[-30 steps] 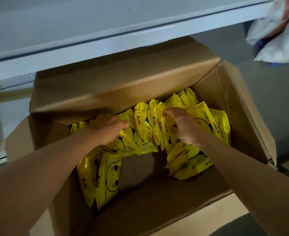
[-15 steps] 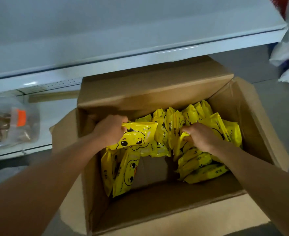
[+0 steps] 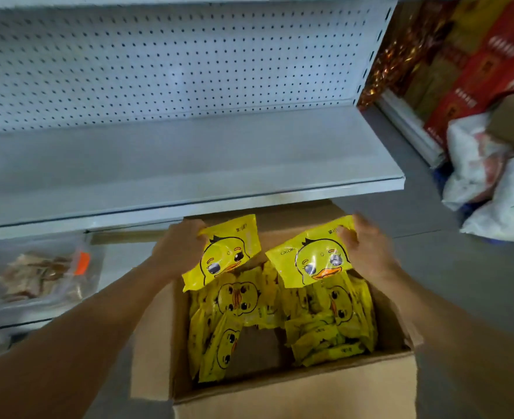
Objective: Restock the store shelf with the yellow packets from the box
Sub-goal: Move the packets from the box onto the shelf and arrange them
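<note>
Both hands have come up out of the open brown cardboard box [image 3: 295, 388], each lifting a packet clear since half a second ago. Directly beyond them, farther and higher, runs the bare grey metal shelf [image 3: 189, 152], its long axis left to right. More yellow duck-face packets [image 3: 280, 316] lie in the box. The left hand [image 3: 178, 247] grips one yellow duck-printed packet [image 3: 224, 255] by its top corner; the right hand [image 3: 367, 252] grips another [image 3: 313, 258]. Both sit about equally near the shelf edge.
</note>
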